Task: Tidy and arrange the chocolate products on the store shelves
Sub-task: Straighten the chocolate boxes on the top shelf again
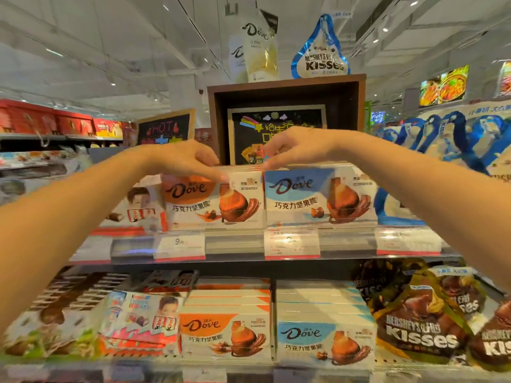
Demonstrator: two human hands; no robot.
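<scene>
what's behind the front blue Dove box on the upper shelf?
Behind the front blue Dove box, top edges of more boxes show in a row; the right hand rests its fingers there. Their faces and count are hidden. Further back stands a chalkboard sign.

Orange Dove box [213, 201] and blue Dove box [318, 196] stand upright, touching, on upper shelf [235, 246].

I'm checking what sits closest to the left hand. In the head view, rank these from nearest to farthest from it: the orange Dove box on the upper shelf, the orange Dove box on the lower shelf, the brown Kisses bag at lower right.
From the left hand:
1. Upper orange Dove box, under its fingertips.
2. Lower orange Dove box, one shelf below.
3. Brown Kisses bag, lower right.
</scene>
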